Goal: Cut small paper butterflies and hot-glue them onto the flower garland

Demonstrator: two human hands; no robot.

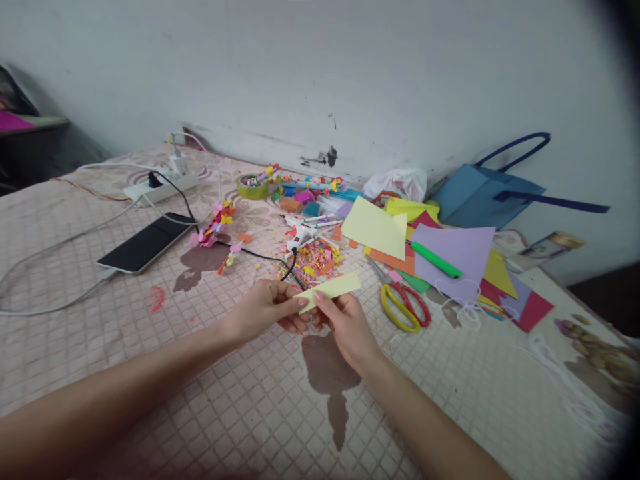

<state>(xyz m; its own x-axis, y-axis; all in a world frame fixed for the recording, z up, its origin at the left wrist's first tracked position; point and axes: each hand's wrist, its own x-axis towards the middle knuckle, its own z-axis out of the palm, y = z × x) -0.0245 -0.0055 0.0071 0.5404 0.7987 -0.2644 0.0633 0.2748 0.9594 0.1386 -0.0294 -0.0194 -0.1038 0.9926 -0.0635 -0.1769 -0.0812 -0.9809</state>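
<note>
A narrow pale yellow paper strip (336,288) is held level above the table between both hands. My left hand (270,305) pinches its left end, thumb on top and fingers curled below. Close beside it, my right hand (345,321) grips the strip near its middle with the thumb pressed on it, so the free end points right. Just past the strip lies a white glue gun (301,235) with a black cord, over a heap of small colourful paper clippings (325,259). Scissors (405,307) with yellow and red handles rest right of my right hand.
Coloured paper sheets (453,250), a green pen-like stick (436,260) and white string (467,313) lie to the right, before a blue bag (487,193). At left are a phone (147,243), a power strip (163,189) and cables. Green tape (253,188) sits near the wall.
</note>
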